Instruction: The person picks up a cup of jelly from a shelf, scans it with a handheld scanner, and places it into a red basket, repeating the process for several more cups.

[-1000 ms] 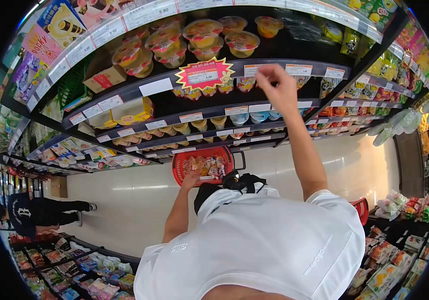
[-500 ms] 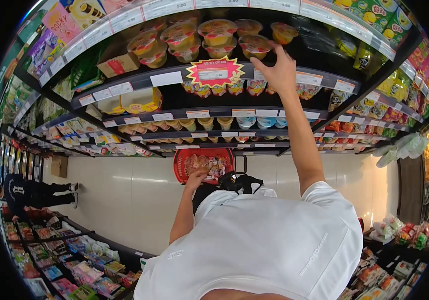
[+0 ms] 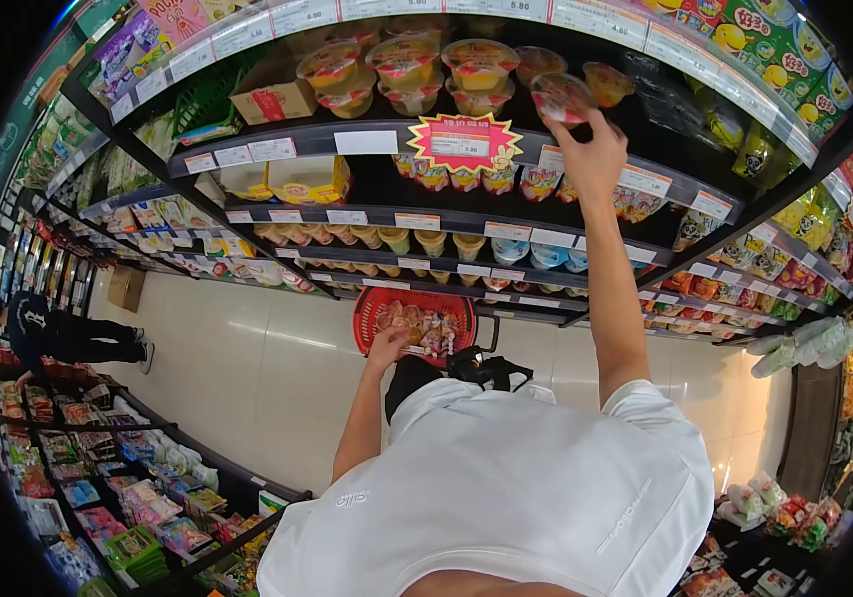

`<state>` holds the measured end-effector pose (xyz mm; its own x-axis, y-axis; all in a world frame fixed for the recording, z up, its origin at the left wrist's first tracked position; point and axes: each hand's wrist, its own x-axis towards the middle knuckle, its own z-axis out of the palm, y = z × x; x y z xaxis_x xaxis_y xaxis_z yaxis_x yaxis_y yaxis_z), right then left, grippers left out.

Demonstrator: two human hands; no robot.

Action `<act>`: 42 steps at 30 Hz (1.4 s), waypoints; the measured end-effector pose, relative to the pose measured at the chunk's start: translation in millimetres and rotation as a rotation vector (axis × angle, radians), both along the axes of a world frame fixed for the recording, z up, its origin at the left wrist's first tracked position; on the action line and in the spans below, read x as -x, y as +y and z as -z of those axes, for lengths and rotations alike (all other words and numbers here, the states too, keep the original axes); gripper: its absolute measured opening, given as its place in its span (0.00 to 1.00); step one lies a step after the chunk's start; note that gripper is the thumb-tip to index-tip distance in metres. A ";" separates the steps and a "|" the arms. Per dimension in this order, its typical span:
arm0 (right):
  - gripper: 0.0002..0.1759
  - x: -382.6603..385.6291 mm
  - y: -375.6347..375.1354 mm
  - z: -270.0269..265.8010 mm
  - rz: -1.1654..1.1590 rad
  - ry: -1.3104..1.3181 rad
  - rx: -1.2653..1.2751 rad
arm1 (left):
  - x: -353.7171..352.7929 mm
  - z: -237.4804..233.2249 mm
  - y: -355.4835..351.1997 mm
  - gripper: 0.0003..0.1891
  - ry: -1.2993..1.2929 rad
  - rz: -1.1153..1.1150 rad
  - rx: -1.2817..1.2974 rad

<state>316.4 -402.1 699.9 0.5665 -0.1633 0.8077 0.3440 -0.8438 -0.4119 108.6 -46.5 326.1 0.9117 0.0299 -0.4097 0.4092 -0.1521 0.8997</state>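
Observation:
My right hand reaches up to the shelf, its fingers closed around a clear-lidded fruit jelly cup. The cup is tilted, just above the shelf's front edge. Beside it on the right stands a single orange jelly cup, and another cup sits behind. Stacked yellow cups fill the shelf to the left. Lower down, my left hand is closed at the near rim of a red shopping basket; its fingertips are partly hidden. Packaged snacks lie inside the basket.
A red and yellow price sign juts from the shelf edge. Lower shelves carry rows of small cups. At the left, a person in dark clothing stands by a display of packets. A cardboard box is on the floor.
My right hand has taken hold of the front jelly cup, lifting and tilting it from its spot. The view has shifted, so the shelf sits further right. My left hand stays at the basket.

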 end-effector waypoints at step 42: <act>0.27 146.9 81.2 158.9 -0.808 0.783 -0.566 | -22.8 -207.6 -66.5 0.47 -0.670 0.013 0.365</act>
<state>169.5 -320.9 541.0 0.9606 0.2393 0.1412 0.1793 -0.1455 -0.9730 131.4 -113.1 533.8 0.9683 -0.0139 0.2495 -0.2417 0.2016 0.9492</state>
